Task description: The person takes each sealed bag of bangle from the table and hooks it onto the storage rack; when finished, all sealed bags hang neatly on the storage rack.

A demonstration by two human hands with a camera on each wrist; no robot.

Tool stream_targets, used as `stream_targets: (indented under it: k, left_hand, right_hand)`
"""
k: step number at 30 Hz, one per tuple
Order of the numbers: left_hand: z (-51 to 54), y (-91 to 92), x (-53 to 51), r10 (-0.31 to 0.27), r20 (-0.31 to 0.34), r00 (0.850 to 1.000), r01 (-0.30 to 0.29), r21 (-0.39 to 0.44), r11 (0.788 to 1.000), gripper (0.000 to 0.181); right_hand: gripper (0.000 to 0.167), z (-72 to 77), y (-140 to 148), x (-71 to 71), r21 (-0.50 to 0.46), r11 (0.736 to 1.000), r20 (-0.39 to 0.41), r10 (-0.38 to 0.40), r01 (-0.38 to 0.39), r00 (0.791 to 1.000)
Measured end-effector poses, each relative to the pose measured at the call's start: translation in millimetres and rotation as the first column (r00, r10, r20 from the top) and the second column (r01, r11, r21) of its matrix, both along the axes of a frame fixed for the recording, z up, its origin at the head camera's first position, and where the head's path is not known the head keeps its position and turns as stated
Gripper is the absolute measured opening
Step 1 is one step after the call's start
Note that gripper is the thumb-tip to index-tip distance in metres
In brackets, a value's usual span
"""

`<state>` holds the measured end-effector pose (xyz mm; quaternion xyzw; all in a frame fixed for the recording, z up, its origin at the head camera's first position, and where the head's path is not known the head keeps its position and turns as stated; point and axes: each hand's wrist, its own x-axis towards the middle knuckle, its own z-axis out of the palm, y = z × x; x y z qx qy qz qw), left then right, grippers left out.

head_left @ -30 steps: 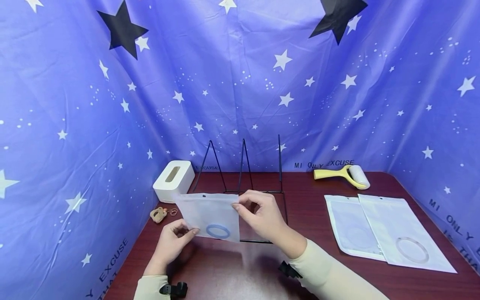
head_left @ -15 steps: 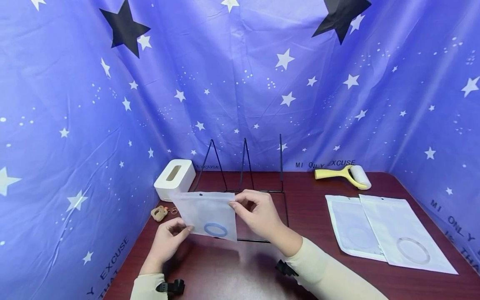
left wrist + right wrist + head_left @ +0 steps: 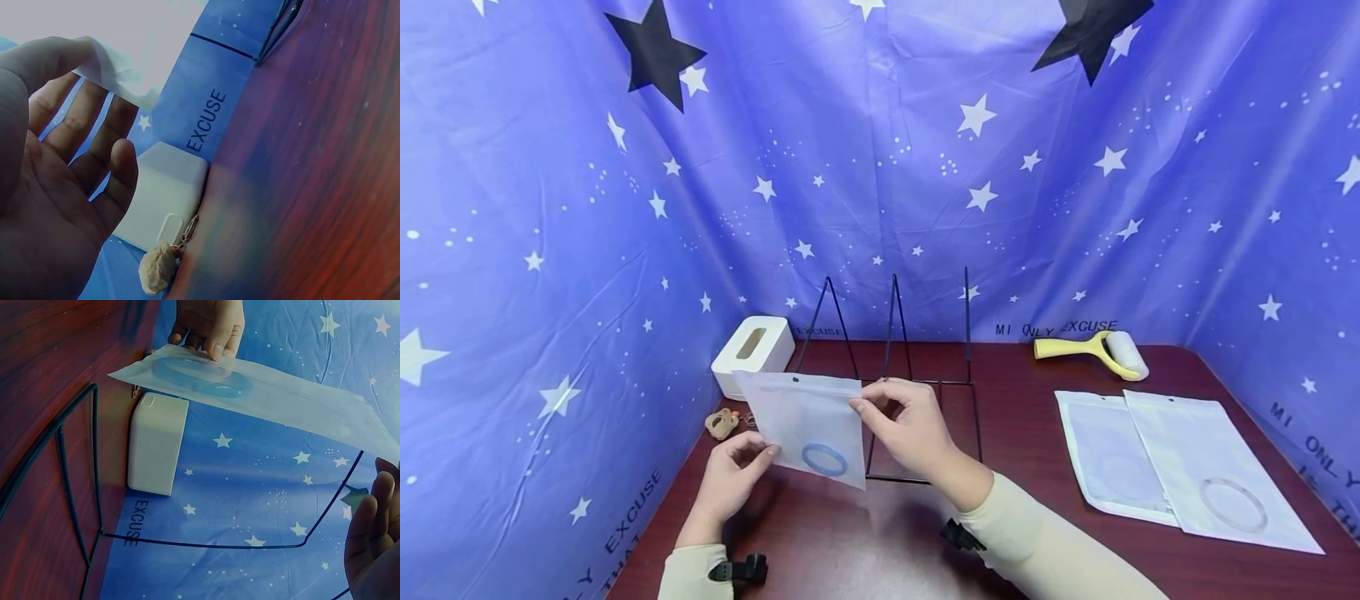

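A translucent white pouch (image 3: 793,421) is hanging in the air left of the frame's centre, overlapping the black wire rack (image 3: 976,425) from the head view; whether the two are touching, I can't tell. A blue ring (image 3: 827,473) is showing through its lower right part.

The left hand (image 3: 726,479) is pinching the pouch's lower left edge between thumb and fingers. The right hand (image 3: 917,429) is gripping the right edge near the upper corner, thumb and forefinger nearly meeting on it.

The left wrist view is revealing the left hand's other fingers, spreading loosely half bent, while the pouch is glaring white at the upper left and hiding the ring. The right wrist view is showing the pouch almost edge-on, the ring lying toward the left hand, and the right hand's fingers curling at the lower right.

A white tissue box (image 3: 778,342) and a beige charm (image 3: 722,424) are sitting beyond the left hand. Only the head view is taking in two white bags (image 3: 1195,442) overlapping at the right and a yellow-handled roller (image 3: 1071,347) lying above them.
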<state>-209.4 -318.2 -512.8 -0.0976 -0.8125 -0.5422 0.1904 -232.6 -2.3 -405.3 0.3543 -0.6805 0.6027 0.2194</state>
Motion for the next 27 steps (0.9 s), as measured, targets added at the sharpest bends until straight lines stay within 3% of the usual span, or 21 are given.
stream_targets:
  k: [7,9,21,27]
  left_hand:
    - [23.6,11.3,14.8,0.025,-0.005,1.0,-0.025,0.009,1.0,0.008]
    - [25.5,11.7,16.6,0.032,-0.005,0.999,-0.032,0.009,0.999,0.008]
    - [22.8,11.1,14.0,0.048,0.014,0.999,-0.048,-0.011,0.999,0.004]
    - [21.5,13.6,11.7,0.093,0.016,0.996,-0.093,-0.016,0.996,0.009]
  right_hand:
    - [0.009,0.1,-4,-0.5,0.004,1.0,0.023,-0.004,0.004,1.0]
    - [0.005,0.4,-6,-0.8,0.017,1.0,0.03,-0.01,0.009,1.0]
    - [0.004,-0.8,-8,-7.5,0.033,0.998,0.066,-0.052,0.05,0.996]
    - [0.005,-3.3,-8,-16.4,0.046,0.996,0.122,-0.083,0.078,0.989]
